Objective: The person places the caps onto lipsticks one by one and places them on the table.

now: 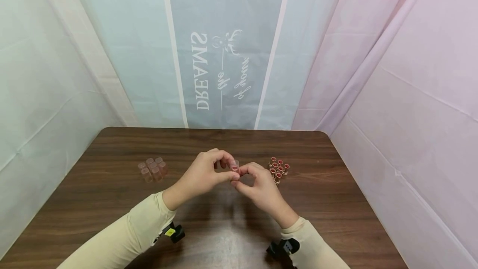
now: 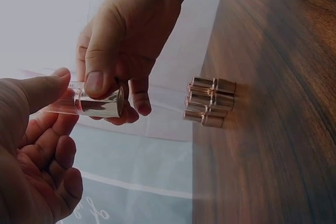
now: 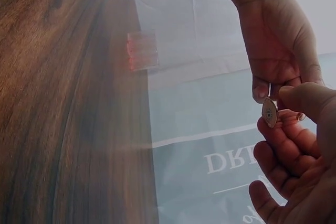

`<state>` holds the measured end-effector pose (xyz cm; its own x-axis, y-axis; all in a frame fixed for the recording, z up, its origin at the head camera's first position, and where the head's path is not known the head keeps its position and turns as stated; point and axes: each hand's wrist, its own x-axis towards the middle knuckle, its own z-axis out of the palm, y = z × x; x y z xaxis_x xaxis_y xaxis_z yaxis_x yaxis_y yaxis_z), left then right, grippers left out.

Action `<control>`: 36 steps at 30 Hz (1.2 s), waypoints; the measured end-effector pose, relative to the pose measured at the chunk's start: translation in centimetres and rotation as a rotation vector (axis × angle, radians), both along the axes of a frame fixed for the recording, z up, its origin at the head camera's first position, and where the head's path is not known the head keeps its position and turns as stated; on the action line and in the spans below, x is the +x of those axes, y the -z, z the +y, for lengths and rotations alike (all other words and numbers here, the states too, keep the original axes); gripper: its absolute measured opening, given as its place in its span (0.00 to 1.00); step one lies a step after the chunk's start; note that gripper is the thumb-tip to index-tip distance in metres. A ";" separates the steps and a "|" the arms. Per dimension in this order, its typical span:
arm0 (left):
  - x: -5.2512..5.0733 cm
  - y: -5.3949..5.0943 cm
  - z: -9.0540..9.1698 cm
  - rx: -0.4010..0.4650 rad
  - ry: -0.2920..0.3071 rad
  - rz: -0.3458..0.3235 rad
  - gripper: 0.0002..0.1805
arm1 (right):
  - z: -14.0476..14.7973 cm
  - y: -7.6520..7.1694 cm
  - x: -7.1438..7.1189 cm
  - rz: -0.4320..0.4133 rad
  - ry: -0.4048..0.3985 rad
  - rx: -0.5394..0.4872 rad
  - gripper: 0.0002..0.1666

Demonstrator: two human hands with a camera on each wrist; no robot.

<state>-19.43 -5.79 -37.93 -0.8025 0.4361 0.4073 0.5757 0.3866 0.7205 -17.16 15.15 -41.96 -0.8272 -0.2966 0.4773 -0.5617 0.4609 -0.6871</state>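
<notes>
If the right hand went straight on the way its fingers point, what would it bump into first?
Most likely the left hand, which pinches the clear cap opposite the metallic base that the right hand holds. Whether the two hands touch is hard to tell.

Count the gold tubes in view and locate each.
8: seven gold tubes stand clustered on the table, at right; the eighth tube is in the right hand, partly inside a clear cap. Others may be hidden.
</notes>
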 end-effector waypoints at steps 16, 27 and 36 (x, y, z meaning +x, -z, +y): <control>0.2 -0.3 -0.2 -0.060 -0.033 -0.005 0.09 | -0.5 0.1 0.1 0.157 0.027 0.241 0.13; 0.4 -0.6 -0.3 -0.097 -0.008 0.031 0.11 | -1.1 -0.5 0.7 0.187 0.056 0.335 0.14; 0.6 -0.3 -1.3 -0.172 -0.023 -0.022 0.14 | -0.9 -0.6 0.7 0.080 0.001 0.274 0.12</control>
